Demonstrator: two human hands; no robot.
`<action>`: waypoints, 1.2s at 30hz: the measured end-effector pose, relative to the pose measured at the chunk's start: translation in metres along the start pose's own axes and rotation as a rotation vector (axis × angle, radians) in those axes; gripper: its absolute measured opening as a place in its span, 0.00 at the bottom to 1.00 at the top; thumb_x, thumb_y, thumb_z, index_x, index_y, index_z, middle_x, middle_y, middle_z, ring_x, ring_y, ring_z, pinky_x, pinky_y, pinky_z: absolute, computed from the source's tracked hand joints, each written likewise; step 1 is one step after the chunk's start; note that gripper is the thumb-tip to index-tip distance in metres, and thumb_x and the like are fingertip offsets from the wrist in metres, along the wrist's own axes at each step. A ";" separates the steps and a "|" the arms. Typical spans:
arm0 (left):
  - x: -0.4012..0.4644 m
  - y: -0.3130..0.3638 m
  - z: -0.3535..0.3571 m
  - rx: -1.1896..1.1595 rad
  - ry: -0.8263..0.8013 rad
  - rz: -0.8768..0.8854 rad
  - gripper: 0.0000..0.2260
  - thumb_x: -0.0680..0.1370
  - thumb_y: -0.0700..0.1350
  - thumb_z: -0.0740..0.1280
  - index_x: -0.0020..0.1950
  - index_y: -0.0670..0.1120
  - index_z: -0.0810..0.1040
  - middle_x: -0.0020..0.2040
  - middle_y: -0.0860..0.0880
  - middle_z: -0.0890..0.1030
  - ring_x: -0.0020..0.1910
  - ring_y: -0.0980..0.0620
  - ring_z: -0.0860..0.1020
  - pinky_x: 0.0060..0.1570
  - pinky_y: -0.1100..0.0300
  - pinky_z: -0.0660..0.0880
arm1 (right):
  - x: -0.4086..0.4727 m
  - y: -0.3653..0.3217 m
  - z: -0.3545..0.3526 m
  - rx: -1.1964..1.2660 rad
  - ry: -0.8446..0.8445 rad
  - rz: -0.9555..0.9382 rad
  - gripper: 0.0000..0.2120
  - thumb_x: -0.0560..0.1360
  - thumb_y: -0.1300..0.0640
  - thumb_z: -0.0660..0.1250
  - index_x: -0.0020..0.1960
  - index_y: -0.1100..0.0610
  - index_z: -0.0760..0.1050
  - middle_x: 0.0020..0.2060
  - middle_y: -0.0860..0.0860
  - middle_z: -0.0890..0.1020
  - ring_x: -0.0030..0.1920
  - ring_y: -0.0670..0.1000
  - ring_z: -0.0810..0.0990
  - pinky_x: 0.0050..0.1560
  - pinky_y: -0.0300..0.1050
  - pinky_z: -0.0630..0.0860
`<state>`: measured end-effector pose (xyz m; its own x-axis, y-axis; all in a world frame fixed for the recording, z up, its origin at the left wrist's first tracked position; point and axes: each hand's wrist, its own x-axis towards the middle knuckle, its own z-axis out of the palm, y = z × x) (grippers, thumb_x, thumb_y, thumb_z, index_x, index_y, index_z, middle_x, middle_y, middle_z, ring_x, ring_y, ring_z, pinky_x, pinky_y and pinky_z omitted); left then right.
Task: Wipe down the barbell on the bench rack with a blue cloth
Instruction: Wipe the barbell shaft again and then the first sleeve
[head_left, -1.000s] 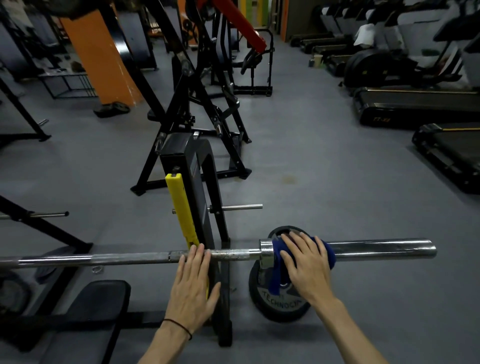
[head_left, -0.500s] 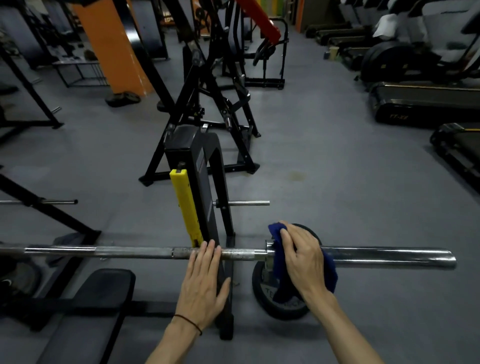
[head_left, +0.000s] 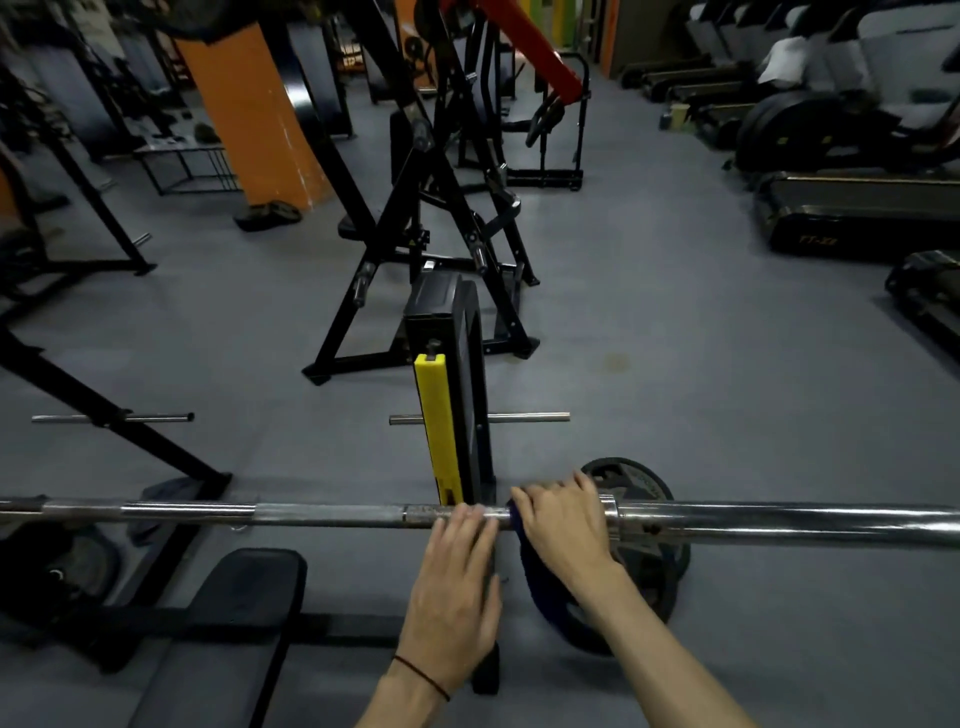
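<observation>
The steel barbell (head_left: 322, 513) lies across the view on the bench rack, whose yellow-padded upright (head_left: 440, 431) stands just behind it. My left hand (head_left: 457, 587) rests flat on the bar with straight fingers, right at the upright. My right hand (head_left: 563, 519) is curled over the bar just left of the sleeve collar, gripping the blue cloth (head_left: 540, 577) round the shaft. The cloth hangs down below the hand, mostly hidden by it.
A black weight plate (head_left: 649, 566) leans on the floor under the sleeve. The black bench pad (head_left: 228, 618) lies at lower left. A plate-loaded machine (head_left: 431, 218) stands behind the rack, treadmills (head_left: 857, 213) at the right, an orange pillar (head_left: 254, 114) at back left.
My right hand has slid the cloth leftward, off the sleeve collar and onto the shaft next to my left hand. The left hand stays on the bar. The camera moved closer.
</observation>
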<state>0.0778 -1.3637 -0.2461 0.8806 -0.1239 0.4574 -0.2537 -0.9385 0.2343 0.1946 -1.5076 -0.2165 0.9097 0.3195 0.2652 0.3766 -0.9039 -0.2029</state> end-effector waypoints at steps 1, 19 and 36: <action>0.001 0.007 0.002 -0.024 -0.010 0.055 0.27 0.78 0.44 0.65 0.77 0.42 0.68 0.78 0.45 0.67 0.80 0.46 0.61 0.79 0.46 0.55 | 0.001 0.000 -0.001 0.001 -0.011 0.016 0.29 0.82 0.43 0.47 0.46 0.50 0.86 0.39 0.51 0.87 0.43 0.55 0.85 0.63 0.55 0.68; 0.036 0.024 0.028 0.223 -0.236 -0.067 0.33 0.78 0.52 0.59 0.78 0.36 0.64 0.79 0.36 0.63 0.78 0.38 0.63 0.76 0.45 0.62 | -0.034 0.068 -0.006 0.134 0.112 0.027 0.19 0.84 0.47 0.55 0.65 0.53 0.78 0.56 0.47 0.82 0.57 0.49 0.78 0.63 0.48 0.71; 0.039 -0.004 0.025 0.272 -0.269 -0.037 0.39 0.68 0.39 0.71 0.78 0.34 0.63 0.77 0.34 0.66 0.76 0.37 0.66 0.74 0.42 0.67 | -0.031 0.066 0.013 0.103 0.297 0.029 0.15 0.83 0.52 0.58 0.56 0.56 0.81 0.48 0.51 0.82 0.44 0.53 0.79 0.50 0.52 0.74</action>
<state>0.1234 -1.3723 -0.2503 0.9699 -0.1349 0.2029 -0.1366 -0.9906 -0.0059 0.1938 -1.5733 -0.2507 0.8352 0.1833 0.5185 0.3808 -0.8730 -0.3047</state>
